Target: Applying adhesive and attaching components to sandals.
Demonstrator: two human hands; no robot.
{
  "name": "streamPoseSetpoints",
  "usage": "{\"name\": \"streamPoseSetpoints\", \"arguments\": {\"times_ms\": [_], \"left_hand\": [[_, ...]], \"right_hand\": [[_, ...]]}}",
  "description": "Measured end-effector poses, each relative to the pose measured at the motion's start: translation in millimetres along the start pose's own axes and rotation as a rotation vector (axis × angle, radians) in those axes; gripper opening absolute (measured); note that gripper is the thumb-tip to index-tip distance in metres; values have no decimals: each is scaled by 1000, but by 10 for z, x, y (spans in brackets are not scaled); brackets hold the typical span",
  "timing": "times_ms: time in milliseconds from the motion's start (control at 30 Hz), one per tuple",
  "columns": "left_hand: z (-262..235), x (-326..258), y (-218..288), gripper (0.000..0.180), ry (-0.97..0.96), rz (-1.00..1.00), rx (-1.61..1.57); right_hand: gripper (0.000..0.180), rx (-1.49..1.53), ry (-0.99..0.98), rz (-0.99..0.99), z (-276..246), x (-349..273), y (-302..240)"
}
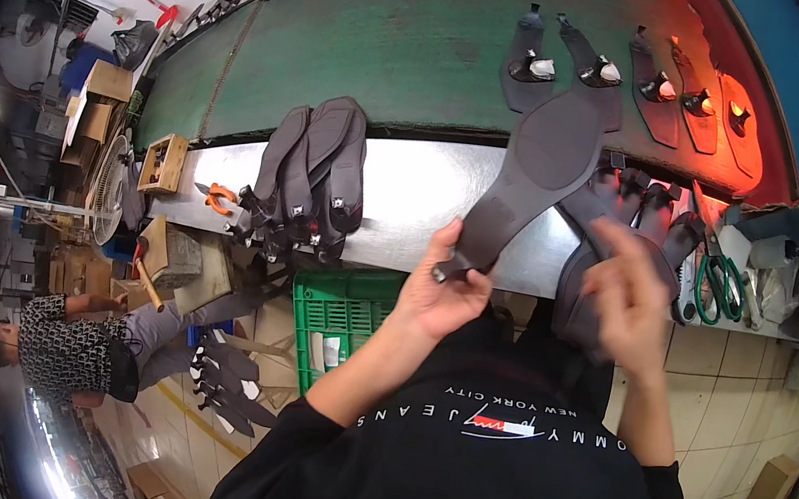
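My left hand grips a dark high-heeled sandal near its heel. The sandal is tilted up with its flat underside showing and its toe pointing away from me. My right hand, smeared by motion, is beside more dark soles at the ledge's right part; whether it holds one of them cannot be told. Several similar sandals lie in a bunch on the metal ledge, left of my hands. Beyond the ledge, more sandals stand spaced out on the green belt.
Orange-handled pliers and a wooden box sit on the ledge's left part. Green-handled scissors hang at its right. Red light glows over the belt's right end. A green crate stands below; a co-worker is at the left near a hammer.
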State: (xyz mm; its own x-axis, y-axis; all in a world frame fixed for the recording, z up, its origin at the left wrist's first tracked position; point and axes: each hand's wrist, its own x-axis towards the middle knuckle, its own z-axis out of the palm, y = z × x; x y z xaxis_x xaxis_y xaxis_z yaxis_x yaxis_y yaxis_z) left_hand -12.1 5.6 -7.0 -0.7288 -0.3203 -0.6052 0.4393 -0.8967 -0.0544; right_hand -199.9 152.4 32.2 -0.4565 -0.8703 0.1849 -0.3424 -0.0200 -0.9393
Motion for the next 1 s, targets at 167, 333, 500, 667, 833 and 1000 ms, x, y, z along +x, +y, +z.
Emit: {"name": "streamPoseSetpoints", "arguments": {"times_ms": [167,333,500,667,833,1000], "left_hand": [[130,136,-187,22,-19,18,120],[132,123,-244,22,-30,21,141],[121,69,-295,23,-5,71,130],[74,83,-259,27,-98,272,351],[182,97,-284,47,-84,700,676],[146,147,-278,62,-45,929,874]], "right_hand": [[64,383,-303,303,519,-224,22],[57,304,-117,53,670,-265,260],[44,147,-44,-124,586,-206,225],[37,749,-236,395,442,-159,140],[58,699,-396,461,503,-243,53],[64,842,-355,573,645,-289,78]]}}
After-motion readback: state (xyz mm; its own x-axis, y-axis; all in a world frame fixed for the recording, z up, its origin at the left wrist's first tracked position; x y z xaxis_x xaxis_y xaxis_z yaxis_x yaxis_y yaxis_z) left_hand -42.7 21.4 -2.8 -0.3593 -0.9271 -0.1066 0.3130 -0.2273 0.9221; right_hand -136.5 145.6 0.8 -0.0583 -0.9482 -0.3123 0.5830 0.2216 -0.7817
